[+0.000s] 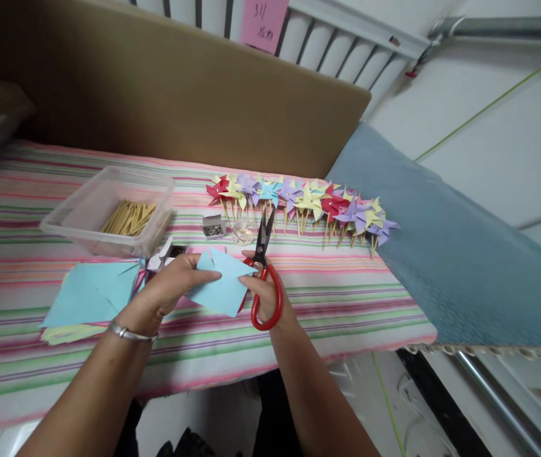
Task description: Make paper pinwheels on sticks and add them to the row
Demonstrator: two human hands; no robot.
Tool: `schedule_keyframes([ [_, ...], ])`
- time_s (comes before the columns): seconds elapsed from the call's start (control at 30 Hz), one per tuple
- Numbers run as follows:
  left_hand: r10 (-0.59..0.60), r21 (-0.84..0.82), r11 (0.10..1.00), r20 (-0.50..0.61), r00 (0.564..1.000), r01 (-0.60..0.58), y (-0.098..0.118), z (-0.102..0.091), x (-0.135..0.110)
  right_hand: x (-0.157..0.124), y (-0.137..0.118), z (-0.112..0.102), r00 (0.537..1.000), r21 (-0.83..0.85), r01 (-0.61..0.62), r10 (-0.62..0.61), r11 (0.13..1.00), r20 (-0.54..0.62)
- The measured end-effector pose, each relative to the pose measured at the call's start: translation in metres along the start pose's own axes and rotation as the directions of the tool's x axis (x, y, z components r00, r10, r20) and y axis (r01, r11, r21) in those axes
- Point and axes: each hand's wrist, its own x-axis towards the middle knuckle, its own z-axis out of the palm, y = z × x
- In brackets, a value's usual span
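My left hand (178, 279) grips a light blue paper square (218, 293) from its left side, thumb lying on top. Slits run in from the paper's corners. Red-handled scissors (273, 298) hang on my right hand (265, 293), their dark blades pointing away from me and looking nearly closed. The thumb of that hand also presses the paper's right corner. Left of my hands lies a stack of slit paper squares (92, 295), light blue on top with yellow and pink below. Just beyond the paper stand a small box of metal pins (214, 227) and a small clear container (244, 232).
A clear plastic tub (73, 223) holds several wooden sticks (128, 219). Finished paper pinwheels (308, 200) lie in a row at the back right. A brown board (180, 95) rises behind the striped tablecloth (347, 304); blue fabric (423, 254) is to the right.
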Motion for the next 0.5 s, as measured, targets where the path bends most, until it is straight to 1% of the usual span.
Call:
schedule_keyframes([
  [0.13, 0.01, -0.042, 0.999, -0.034, 0.999, -0.011, 0.0013, -0.0009, -0.0019, 0.0003, 0.0044, -0.0007, 1.0, -0.045, 0.023, -0.024, 0.999, 0.0],
  [0.2, 0.012, -0.053, 0.999, -0.04, 0.999, -0.014, 0.0034, -0.0008, -0.0039, 0.0002, 0.0064, -0.0006, 1.0, -0.054, 0.015, -0.015, 0.998, 0.0],
  [0.33, 0.029, -0.063, 0.998, -0.027, 0.999, -0.03, 0.0064, -0.0034, -0.0049, 0.0008, 0.0066, 0.0022, 1.0, -0.007, -0.014, 0.014, 1.0, -0.007],
  [0.37, 0.056, -0.075, 0.995, -0.04, 0.998, -0.059, 0.0065, -0.0045, -0.004, 0.0015, 0.0058, 0.0029, 1.0, 0.016, -0.003, 0.003, 1.0, -0.031],
  [0.43, 0.127, -0.141, 0.98, -0.099, 0.987, -0.14, 0.0056, -0.0057, -0.0009, 0.0038, 0.0038, 0.0034, 0.992, 0.072, 0.044, -0.035, 0.996, -0.123],
  [0.47, 0.146, -0.198, 0.965, -0.135, 0.98, -0.171, 0.0044, -0.0049, 0.001, 0.0052, 0.0027, 0.0031, 0.983, 0.099, 0.065, -0.046, 0.993, -0.18],
  [0.5, 0.14, -0.269, 0.946, -0.159, 0.977, -0.18, 0.0026, -0.0027, 0.0028, 0.0067, 0.0015, 0.0025, 0.972, 0.126, 0.076, -0.046, 0.989, -0.232],
])
